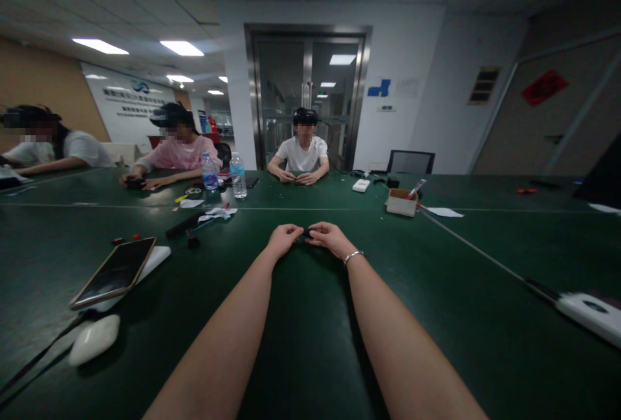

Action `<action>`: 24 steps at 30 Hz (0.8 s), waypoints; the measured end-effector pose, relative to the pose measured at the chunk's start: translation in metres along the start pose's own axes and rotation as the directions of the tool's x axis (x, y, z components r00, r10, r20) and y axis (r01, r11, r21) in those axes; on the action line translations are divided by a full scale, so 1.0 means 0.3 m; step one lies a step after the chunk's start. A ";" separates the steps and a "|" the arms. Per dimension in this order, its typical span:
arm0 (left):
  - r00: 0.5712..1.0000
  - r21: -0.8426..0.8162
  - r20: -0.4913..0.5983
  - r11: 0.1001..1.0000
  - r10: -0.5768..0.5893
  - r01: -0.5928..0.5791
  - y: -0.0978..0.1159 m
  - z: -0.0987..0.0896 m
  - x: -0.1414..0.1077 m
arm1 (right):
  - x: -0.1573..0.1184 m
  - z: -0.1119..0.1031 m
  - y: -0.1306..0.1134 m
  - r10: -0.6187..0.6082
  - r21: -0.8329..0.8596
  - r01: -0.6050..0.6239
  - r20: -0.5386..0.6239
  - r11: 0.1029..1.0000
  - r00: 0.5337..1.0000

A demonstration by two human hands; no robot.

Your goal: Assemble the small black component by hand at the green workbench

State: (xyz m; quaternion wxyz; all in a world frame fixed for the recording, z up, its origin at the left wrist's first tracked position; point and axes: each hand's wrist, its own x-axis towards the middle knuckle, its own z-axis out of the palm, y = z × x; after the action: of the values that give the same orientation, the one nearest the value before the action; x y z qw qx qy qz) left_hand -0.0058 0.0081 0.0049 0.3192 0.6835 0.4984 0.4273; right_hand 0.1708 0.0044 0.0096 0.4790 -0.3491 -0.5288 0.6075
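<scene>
Okay, from my feed both hands meet mid-table, forearms coming in from the bottom edge. The right hand (pixel 330 239) has thumb and fingers pinched around a small dark piece (pixel 306 233); the left hand (pixel 284 239) has fingertips drawn together at its left side, and I can't tell if they grip it. Piece sits between the two sets of fingertips, just short of the pale seam (pixel 310 209). I see the far edge beyond that seam; the near edge is out of frame.

Table (pixel 310 336) is dark green, slightly glossy. Behind: glass door (pixel 281 93) in a metal frame, white walls, lit ceiling panels (pixel 182 48).

Closest on my left: black bar (pixel 184 226), dark cup-like item (pixel 193 239), then a phone (pixel 116 271) propped on something white, and a rounded white gadget (pixel 96 340) by a cable. Past the seam: two bottles (pixel 238 177), a small box (pixel 402 205) with a pen-like stick, paper (pixel 444 211). White device (pixel 589 315) is far right, well apart from the right forearm. One person (pixel 305 153) sits opposite, two more sit at left.
</scene>
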 end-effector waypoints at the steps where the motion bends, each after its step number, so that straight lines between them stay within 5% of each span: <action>1: 1.000 0.003 0.000 1.000 -0.006 0.006 -0.001 0.000 0.001 | 0.001 -0.001 0.001 0.000 -0.001 0.000 0.002 1.000 1.000; 24: 0.999 0.092 -0.002 0.995 -0.045 0.045 -0.008 -0.005 0.014 | 0.012 -0.007 0.010 0.008 -0.014 -0.008 0.001 1.000 1.000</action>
State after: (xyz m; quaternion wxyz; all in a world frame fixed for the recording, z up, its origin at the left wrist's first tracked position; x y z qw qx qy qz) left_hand -0.0074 0.0129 0.0047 0.2970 0.6859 0.5329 0.3966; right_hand 0.1710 0.0086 0.0066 0.4738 -0.3541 -0.5318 0.6061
